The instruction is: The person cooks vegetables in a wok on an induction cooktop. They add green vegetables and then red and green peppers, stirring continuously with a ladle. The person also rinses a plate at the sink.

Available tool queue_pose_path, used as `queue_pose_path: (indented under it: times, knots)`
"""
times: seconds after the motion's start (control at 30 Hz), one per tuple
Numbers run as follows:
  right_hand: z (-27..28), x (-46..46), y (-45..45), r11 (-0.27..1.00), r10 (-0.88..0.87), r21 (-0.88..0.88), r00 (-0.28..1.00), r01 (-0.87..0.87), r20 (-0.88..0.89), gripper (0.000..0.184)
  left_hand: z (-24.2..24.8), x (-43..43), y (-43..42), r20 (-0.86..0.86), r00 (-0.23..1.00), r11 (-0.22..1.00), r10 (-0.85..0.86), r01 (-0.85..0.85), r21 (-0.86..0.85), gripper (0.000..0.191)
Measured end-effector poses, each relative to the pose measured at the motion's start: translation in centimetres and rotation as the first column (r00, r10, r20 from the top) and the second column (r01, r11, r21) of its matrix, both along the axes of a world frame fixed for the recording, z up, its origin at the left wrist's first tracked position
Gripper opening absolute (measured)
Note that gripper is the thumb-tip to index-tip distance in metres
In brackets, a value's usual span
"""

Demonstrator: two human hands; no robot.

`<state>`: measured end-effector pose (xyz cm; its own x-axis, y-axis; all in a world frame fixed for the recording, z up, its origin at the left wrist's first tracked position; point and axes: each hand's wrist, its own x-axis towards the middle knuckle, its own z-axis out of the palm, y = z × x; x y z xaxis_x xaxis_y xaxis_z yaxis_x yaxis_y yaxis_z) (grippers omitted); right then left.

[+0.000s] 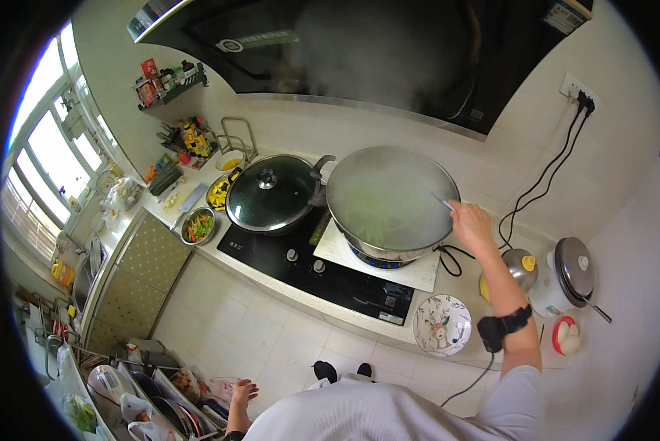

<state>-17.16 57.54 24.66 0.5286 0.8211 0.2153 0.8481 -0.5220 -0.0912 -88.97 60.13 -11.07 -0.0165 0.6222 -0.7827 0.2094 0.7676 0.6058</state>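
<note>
My right hand point(471, 225) is closed on the handle of a metal utensil point(443, 202), whose far end dips into a large steaming pan point(393, 248). Steam blurs the green food point(371, 212) inside, and what kind of utensil it is cannot be told. The pan stands on an electric cooker with blue lights point(382, 263), set on a white board point(429, 274). My left hand point(244, 391) hangs low at my left side, fingers apart, holding nothing. Left of the pan, a wok with a glass lid point(274, 193) sits on the black hob point(269, 251).
Left of the wok are a steel bowl of cut vegetables point(198, 226), a plate of yellow pieces point(223, 190) and a cleaver point(193, 197). A patterned plate point(443, 325) lies at the counter's front edge. A lidded pot point(573, 270) stands right. Black cords point(545, 171) run down the wall.
</note>
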Motion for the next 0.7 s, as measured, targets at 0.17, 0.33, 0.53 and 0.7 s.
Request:
queue_pose_path:
  times: [0.17, 0.33, 0.53, 0.7]
  knots:
    - [-0.4, -0.7, 2.1, 0.984, 0.01, -0.179, 0.997, -0.023, -0.075, 0.026, -0.6, -2.5, -0.7, -0.05, 0.999, 0.998, -0.003, 0.0, -0.068, 0.03]
    - [4.9, -0.3, -2.7, 0.981, 0.141, -0.141, 0.989, -0.134, 0.044, 0.027, -4.3, -5.1, -2.4, -0.143, 0.988, 0.986, 0.064, -0.085, -0.142, 0.031]
    - [6.0, 0.8, -1.0, 0.988, 0.062, -0.152, 0.981, -0.034, 0.184, 0.015, -4.7, -4.5, -1.5, -0.086, 0.996, 0.995, -0.022, 0.013, -0.103, 0.032]
    - [5.2, 0.3, 5.2, 0.972, 0.092, -0.236, 0.935, -0.009, 0.343, 0.013, -3.3, -1.8, 0.4, 0.003, 0.999, 0.998, 0.036, -0.036, -0.054, 0.03]
